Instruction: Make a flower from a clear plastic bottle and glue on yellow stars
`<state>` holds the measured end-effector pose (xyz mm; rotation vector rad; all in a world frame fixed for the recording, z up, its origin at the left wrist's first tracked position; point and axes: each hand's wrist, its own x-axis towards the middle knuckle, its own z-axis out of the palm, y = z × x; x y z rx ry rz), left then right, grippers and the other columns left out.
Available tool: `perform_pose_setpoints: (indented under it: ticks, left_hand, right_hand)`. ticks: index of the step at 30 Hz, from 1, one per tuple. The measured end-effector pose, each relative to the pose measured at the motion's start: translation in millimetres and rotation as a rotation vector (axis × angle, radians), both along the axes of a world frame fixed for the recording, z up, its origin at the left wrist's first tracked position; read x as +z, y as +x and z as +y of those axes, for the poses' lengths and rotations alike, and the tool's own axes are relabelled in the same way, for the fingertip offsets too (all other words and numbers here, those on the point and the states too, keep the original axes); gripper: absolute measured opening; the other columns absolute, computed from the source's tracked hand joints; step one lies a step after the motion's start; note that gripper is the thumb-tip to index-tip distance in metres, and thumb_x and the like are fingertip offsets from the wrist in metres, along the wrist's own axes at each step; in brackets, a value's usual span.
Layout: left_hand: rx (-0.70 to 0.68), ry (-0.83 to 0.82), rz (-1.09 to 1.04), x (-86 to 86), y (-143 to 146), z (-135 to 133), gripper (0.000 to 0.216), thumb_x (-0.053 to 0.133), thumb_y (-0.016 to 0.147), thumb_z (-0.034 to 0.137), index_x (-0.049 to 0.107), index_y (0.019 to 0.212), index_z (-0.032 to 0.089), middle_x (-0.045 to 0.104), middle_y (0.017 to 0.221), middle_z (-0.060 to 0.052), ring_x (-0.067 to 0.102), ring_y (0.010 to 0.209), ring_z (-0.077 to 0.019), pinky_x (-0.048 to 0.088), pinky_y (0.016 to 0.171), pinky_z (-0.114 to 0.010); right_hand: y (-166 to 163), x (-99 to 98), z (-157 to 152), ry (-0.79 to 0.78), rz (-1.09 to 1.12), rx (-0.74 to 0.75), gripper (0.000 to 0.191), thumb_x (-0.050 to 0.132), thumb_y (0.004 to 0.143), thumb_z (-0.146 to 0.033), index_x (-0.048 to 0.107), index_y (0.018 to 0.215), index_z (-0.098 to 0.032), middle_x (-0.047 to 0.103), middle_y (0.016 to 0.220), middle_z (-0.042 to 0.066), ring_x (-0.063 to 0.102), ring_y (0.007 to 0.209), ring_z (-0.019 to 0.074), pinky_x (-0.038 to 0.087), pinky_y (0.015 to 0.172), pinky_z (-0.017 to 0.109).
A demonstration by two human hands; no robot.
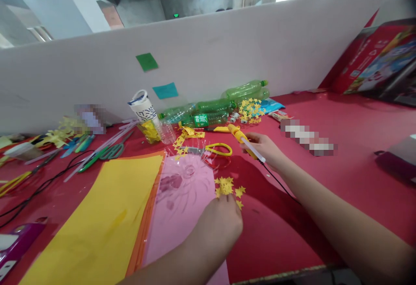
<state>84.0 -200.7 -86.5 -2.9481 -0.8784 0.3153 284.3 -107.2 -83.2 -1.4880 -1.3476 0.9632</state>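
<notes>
My right hand [261,146] is closed around a yellow hot glue gun [240,137], with a clear glue stick [258,153] showing beside my fingers and a black cord trailing toward my forearm. My left hand [222,215] is low over a small pile of yellow paper stars [225,186], its fingers bent and pressed together at the near edge of the pile; the exact grip is partly hidden. Under and beside that hand lies a pink sheet [191,198] with clear plastic on it. Yellow-handled scissors [219,149] rest just beyond the pile.
Yellow paper [100,202] covers the left front. Green plastic bottles [216,105] lie along the white partition [208,46], beside more yellow stars [251,109]. A white patterned cup [144,109] leans there. Green scissors [107,153] and cords [35,189] are at left.
</notes>
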Motion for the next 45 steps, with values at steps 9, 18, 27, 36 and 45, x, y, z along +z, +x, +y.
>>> perform_pose_setpoints:
  ticks: [9, 18, 27, 36, 45]
  left_hand:
    - [0.032, 0.009, -0.051, -5.7, 7.1, 3.7, 0.023, 0.046, 0.076, -0.002, 0.066, 0.086, 0.007, 0.064, 0.079, -0.015, 0.060, 0.067, -0.0236, 0.045, 0.051, -0.031]
    - [0.169, -0.099, -0.237, -8.9, -13.2, 11.7, 0.026, 0.038, 0.083, 0.003, 0.061, 0.091, 0.012, 0.063, 0.090, -0.011, 0.059, 0.079, -0.0212, 0.048, 0.067, -0.031]
    - [0.155, 0.023, -0.148, -8.3, 3.6, 24.1, 0.030, 0.036, 0.081, 0.000, 0.059, 0.096, 0.010, 0.061, 0.089, -0.012, 0.059, 0.077, -0.0234, 0.049, 0.065, -0.034]
    - [0.144, 0.205, -0.343, -27.7, 9.6, 27.8, 0.035, 0.044, 0.089, 0.033, 0.049, 0.116, 0.012, 0.053, 0.105, -0.014, 0.050, 0.091, -0.0276, 0.044, 0.075, -0.041]
    - [0.029, 0.061, -0.320, -12.0, -0.5, 25.2, 0.027, 0.031, 0.091, 0.010, 0.057, 0.097, 0.015, 0.057, 0.092, -0.008, 0.050, 0.081, -0.0211, 0.042, 0.071, -0.035]
  right_hand:
    - [-0.8, -1.5, 0.0, 0.015, 0.009, -0.003, 0.032, 0.065, 0.068, -0.035, 0.065, 0.093, -0.016, 0.062, 0.060, -0.001, 0.050, 0.050, 0.0114, 0.033, 0.043, 0.021]
    - [-4.6, 3.5, -3.3, 0.044, 0.045, -0.016, 0.032, 0.065, 0.068, -0.035, 0.066, 0.094, -0.017, 0.065, 0.069, 0.001, 0.056, 0.058, 0.0135, 0.036, 0.048, 0.022]
    - [-1.9, 1.7, -0.9, 0.076, 0.069, -0.006, 0.031, 0.064, 0.068, -0.035, 0.066, 0.092, -0.015, 0.062, 0.060, -0.001, 0.052, 0.052, 0.0122, 0.035, 0.047, 0.022]
    - [-4.8, 9.7, -4.9, 0.073, 0.112, -0.010, 0.030, 0.065, 0.067, -0.032, 0.066, 0.092, -0.016, 0.063, 0.064, 0.000, 0.055, 0.055, 0.0130, 0.037, 0.048, 0.021]
    - [-3.7, 10.4, -2.7, 0.079, 0.163, -0.031, 0.028, 0.063, 0.066, -0.035, 0.064, 0.087, -0.017, 0.060, 0.060, -0.001, 0.052, 0.051, 0.0122, 0.036, 0.044, 0.021]
